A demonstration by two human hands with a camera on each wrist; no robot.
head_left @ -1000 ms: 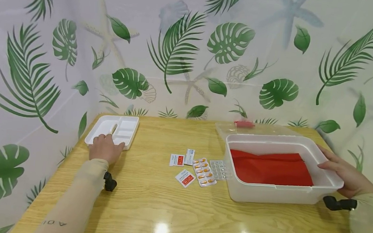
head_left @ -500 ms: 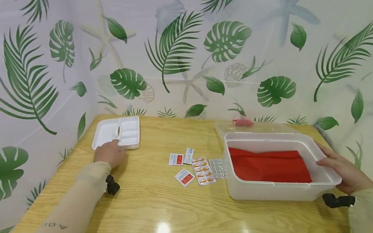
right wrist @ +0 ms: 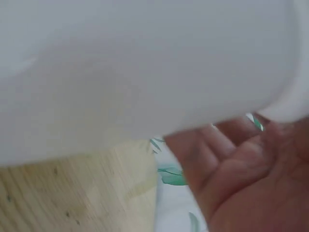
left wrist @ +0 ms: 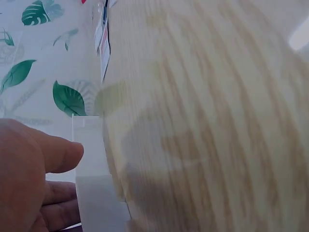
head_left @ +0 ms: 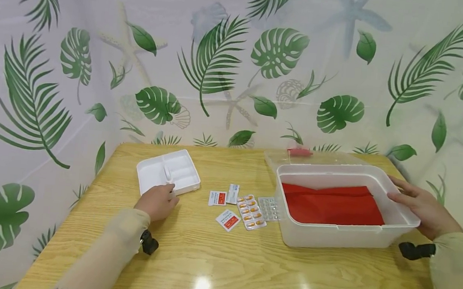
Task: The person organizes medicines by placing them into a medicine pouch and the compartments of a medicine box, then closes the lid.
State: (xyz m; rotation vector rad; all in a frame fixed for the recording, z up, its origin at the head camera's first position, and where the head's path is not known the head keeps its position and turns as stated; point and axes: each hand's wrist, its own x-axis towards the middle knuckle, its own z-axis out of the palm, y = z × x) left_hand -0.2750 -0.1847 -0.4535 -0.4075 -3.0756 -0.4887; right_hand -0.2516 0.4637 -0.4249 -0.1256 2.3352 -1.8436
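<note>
At the left of the table, my left hand (head_left: 158, 203) grips the near edge of a white divided tray (head_left: 148, 176) with a small handle at its middle. In the left wrist view, the thumb lies at the wall of the tray (left wrist: 94, 159) and the other fingers are partly hidden behind it. My right hand (head_left: 424, 209) holds the right end of a translucent white plastic box (head_left: 330, 237), thumb over the rim, fingers along the outside. Inside this box lies a folded red cloth item (head_left: 332, 207). The box wall (right wrist: 145, 63) fills much of the right wrist view.
Between tray and box lie a blister pack of orange capsules (head_left: 252, 213), a clear blister pack (head_left: 268, 208) partly behind the box, and several small white packets (head_left: 228, 220). Behind the box is a clear lid (head_left: 336, 158) with a red handle (head_left: 299, 152). Leaf-print sheeting surrounds the table.
My left hand has moved the tray rightward and toward the packets, turning it slightly. My right hand stays at the box, which keeps its place.
</note>
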